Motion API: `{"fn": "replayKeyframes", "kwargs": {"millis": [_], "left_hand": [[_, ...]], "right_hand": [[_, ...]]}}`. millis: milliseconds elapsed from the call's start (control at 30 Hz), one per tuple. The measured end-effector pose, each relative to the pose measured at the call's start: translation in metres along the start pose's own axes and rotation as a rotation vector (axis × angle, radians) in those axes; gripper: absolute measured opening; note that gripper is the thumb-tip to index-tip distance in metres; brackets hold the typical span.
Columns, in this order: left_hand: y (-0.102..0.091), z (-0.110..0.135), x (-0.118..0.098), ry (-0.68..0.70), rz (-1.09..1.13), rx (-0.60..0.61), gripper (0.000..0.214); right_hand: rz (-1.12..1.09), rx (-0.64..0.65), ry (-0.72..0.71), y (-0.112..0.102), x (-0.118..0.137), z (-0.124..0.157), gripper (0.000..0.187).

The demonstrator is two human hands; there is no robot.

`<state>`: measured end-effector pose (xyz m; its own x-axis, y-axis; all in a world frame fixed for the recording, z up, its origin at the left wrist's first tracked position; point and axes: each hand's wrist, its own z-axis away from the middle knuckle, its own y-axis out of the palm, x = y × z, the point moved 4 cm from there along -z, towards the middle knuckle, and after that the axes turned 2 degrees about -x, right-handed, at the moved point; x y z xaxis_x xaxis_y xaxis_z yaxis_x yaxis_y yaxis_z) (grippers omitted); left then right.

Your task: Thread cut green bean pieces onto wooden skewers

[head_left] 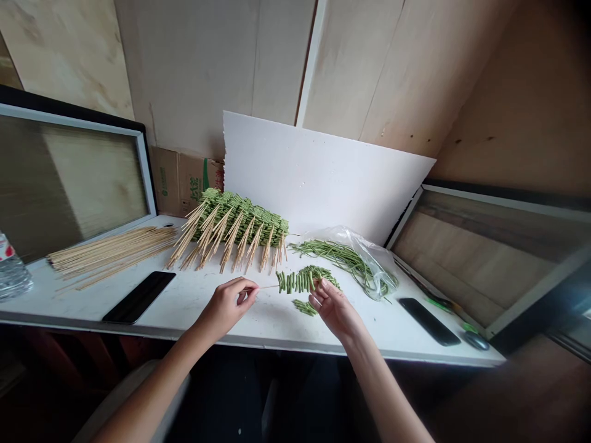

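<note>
We hold stick (pixel 268 287) of beans (pixel 295 282) over desk (pixel 272 325): left grip (pixel 229 306) pinched on bare end, right grip (pixel 336 311) curled at far end, hold unclear. Likely light, stick stiff, beans snappable; grasp wood.

The fingers (pixel 329 289) of the right hand (pixel 340 312) hide one end of the stick (pixel 268 287) and part of the heap of cut beans (pixel 323 271) behind. The left hand (pixel 229 303) covers part of the stick. The left edge cuts off the bottle (pixel 13 274), the bottom edge both forearms (pixel 161 375). Piled skewers (pixel 244 215) cover part of the cardboard box (pixel 172 176), whose small print cannot be read. Below the desk (pixel 263 326), shapes blur into shadow
</note>
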<state>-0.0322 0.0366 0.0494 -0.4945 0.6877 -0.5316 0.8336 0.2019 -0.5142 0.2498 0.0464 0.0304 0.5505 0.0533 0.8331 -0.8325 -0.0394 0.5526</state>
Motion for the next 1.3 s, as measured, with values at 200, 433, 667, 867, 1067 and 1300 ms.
{"fn": "replayKeyframes", "kwargs": {"millis": [200, 433, 667, 867, 1067, 1300], "left_hand": [[0.001, 0.000, 0.001, -0.003, -0.007, -0.020, 0.012], [0.003, 0.001, -0.001, 0.009, 0.003, -0.010, 0.012], [0.007, 0.002, -0.004, 0.039, -0.006, -0.031, 0.013], [0.007, 0.002, -0.004, 0.049, 0.001, -0.050, 0.013], [0.007, 0.002, 0.000, 0.025, 0.022, -0.069, 0.013], [0.009, 0.001, 0.010, -0.048, 0.006, 0.052, 0.014]], "right_hand": [[0.038, -0.093, -0.033, -0.006, 0.000, -0.002, 0.031], [0.070, -0.194, -0.098, -0.006, -0.003, -0.002, 0.035], [0.094, -0.268, -0.197, 0.001, -0.006, 0.003, 0.032], [0.090, -0.253, -0.185, 0.005, -0.008, 0.006, 0.031], [0.134, -0.256, -0.151, 0.004, -0.010, 0.003, 0.043], [0.261, -0.313, -0.154, -0.001, -0.004, 0.004, 0.045]]}}
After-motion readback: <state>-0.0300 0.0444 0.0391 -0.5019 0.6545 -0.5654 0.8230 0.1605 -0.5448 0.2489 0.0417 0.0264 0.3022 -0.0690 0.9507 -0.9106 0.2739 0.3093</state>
